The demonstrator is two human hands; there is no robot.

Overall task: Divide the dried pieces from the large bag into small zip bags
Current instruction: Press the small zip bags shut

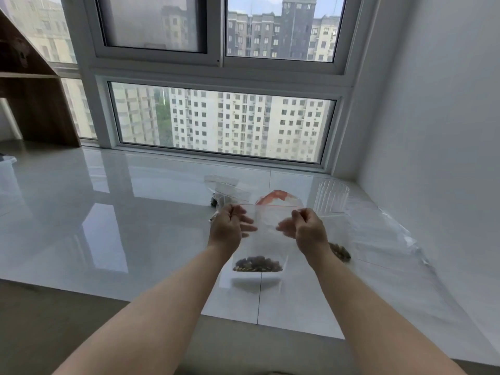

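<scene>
I hold a small clear zip bag (pixel 266 239) upright above the white sill, with dark dried pieces (pixel 257 264) settled in its bottom. My left hand (pixel 230 228) pinches its upper left edge near the red zip line, and my right hand (pixel 305 228) pinches the upper right edge. Behind my right wrist lies the large clear bag (pixel 378 236) with a small heap of dried pieces (pixel 339 251) showing in it. More small zip bags (pixel 227 189) lie behind my left hand, one with dark pieces inside.
A clear ribbed plastic cup (pixel 331 197) stands at the back right of the glossy white sill (pixel 108 212). A window rises behind it, a white wall closes the right side, and a wooden shelf (pixel 32 104) stands at the left.
</scene>
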